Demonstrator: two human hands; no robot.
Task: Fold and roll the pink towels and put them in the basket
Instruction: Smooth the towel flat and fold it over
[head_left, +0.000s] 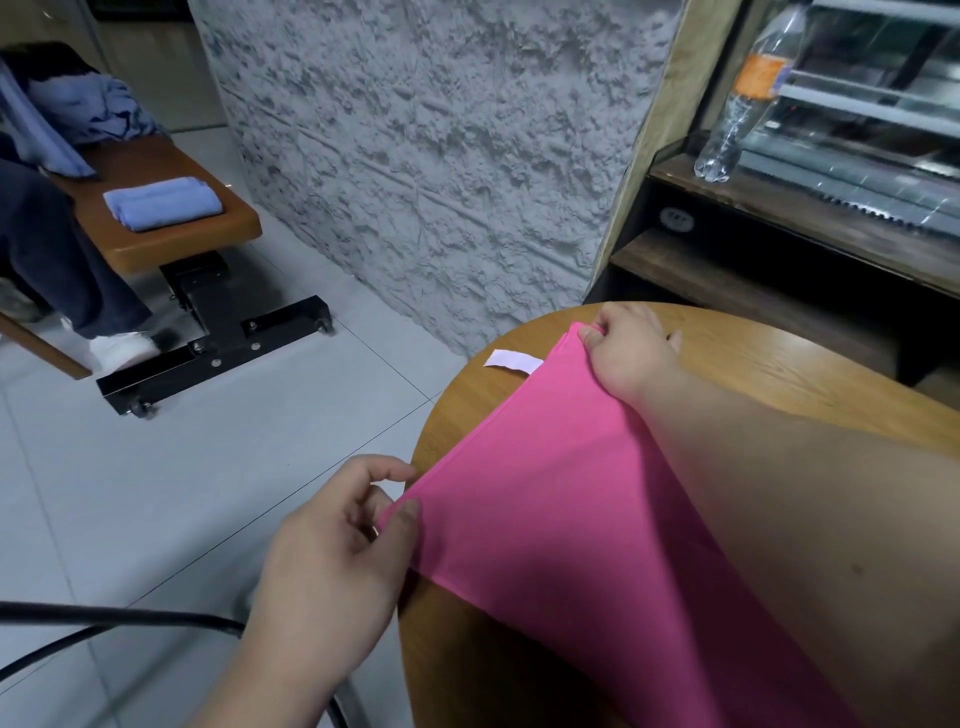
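Observation:
A pink towel (550, 493) lies stretched over the round wooden table (779, 364), folded so that a doubled edge runs along its left side. My left hand (343, 540) pinches the near left corner between thumb and fingers, just off the table's edge. My right hand (628, 348) pinches the far corner at the back of the table, my forearm crossing above the cloth. A white label (511, 360) sticks out from the towel's far edge. No basket is in view.
A rough grey wall (441, 156) stands behind the table. A dark wooden shelf (779, 208) at the right holds a plastic bottle (748, 98). At the left, a bench (171, 228) carries rolled blue towels (161, 202), with a seated person's leg (57, 249) beside it. Black cables (130, 621) cross the tiled floor.

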